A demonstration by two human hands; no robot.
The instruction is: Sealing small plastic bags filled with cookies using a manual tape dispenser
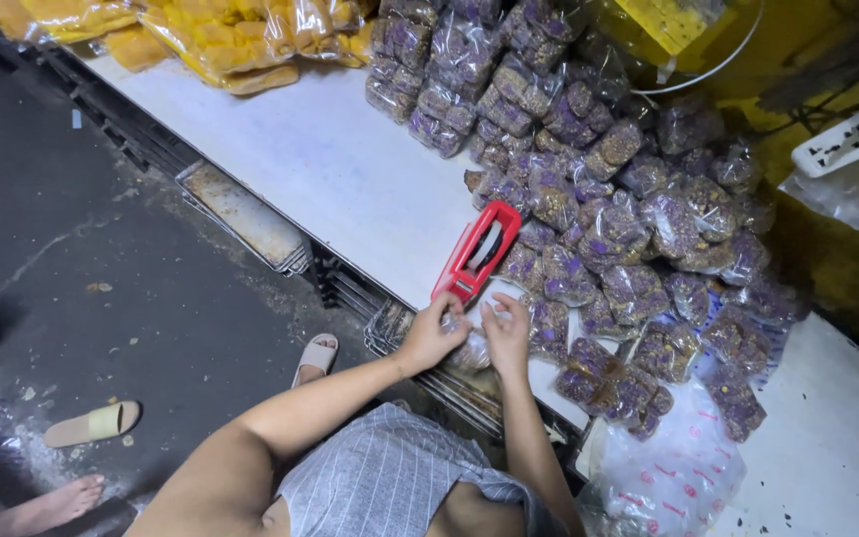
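I see a dark floor (101, 249) on the left of the view and a white worktop (330, 159) running diagonally from upper left to lower right. A metal rack (246, 214) projects from the worktop's near edge.

On the worktop, the largest item is a heap of clear packets of purple-and-brown snacks (599, 199), spread from the top centre down to the right. At the top left lie bags of yellow snacks (221, 35). At the lower right, a stack of empty clear printed bags (678, 467) hangs over the worktop edge. A red tape dispenser (477, 251) stands at the near edge of the heap, tilted, its lower end pointing toward my hands.

Both of my hands meet just below the dispenser's lower end, at the worktop edge. Between them sits one small clear packet (471, 348). My left hand (434, 333) is closed on the packet's left side, fingers curled round its top. My right hand (507, 333) grips the right side, fingers pinched narrowly at the packet's neck. The packet touches both hands and lies just beside the dispenser, apart from the main heap.

On the floor, a pale sandal (315, 358) lies near my left forearm; a second sandal (91, 425) and a bare foot (57, 502) lie well apart, at lower left.
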